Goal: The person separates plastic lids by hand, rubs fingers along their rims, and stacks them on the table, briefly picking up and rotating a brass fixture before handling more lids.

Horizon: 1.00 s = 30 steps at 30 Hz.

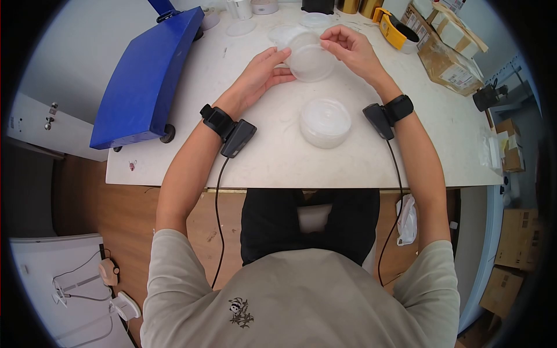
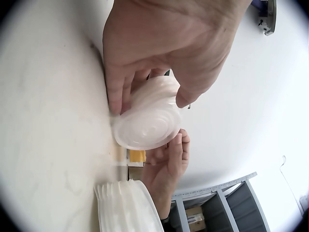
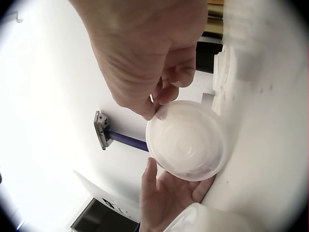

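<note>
Above the far middle of the table, my left hand (image 1: pixel 261 73) holds a small stack of round translucent plastic lids (image 2: pixel 161 89) from the side, thumb on one edge and fingers on the other. The front lid (image 3: pixel 186 142) stands tilted up on edge and shows concentric rings. At its upper right rim, my right hand (image 1: pixel 355 53) pinches the edge between thumb and forefinger. A taller stack of round translucent plastic pieces (image 1: pixel 325 123) with ribbed sides sits on the table between my forearms, closer to me.
A blue platform (image 1: pixel 148 75) on small wheels occupies the table's left side. At the back right are a yellow-and-black tape roll (image 1: pixel 397 32) and taped cardboard boxes (image 1: pixel 449 64). More translucent lids (image 1: pixel 241 27) and a white cup (image 1: pixel 239 8) are at the back.
</note>
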Each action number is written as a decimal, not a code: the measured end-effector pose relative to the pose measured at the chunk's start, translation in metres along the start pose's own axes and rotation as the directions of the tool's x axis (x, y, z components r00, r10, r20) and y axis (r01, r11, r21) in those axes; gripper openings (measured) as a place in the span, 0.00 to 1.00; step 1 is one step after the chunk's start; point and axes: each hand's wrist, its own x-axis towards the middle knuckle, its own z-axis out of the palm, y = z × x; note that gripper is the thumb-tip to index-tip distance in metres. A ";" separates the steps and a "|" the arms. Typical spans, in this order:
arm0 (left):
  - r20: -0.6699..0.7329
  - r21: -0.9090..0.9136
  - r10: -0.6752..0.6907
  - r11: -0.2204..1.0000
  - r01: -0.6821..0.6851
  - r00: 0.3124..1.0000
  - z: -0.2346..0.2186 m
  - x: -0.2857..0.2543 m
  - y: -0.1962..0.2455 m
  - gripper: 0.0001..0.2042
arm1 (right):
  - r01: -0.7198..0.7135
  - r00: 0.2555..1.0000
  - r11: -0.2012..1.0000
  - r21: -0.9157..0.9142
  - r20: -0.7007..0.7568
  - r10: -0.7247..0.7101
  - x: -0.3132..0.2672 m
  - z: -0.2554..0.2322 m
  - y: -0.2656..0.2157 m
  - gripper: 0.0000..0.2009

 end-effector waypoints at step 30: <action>-0.057 0.105 0.055 0.993 -0.048 0.997 -0.001 0.002 -0.005 0.24 | -0.096 0.994 0.993 -0.061 0.040 0.099 -0.002 -0.001 -0.004 0.11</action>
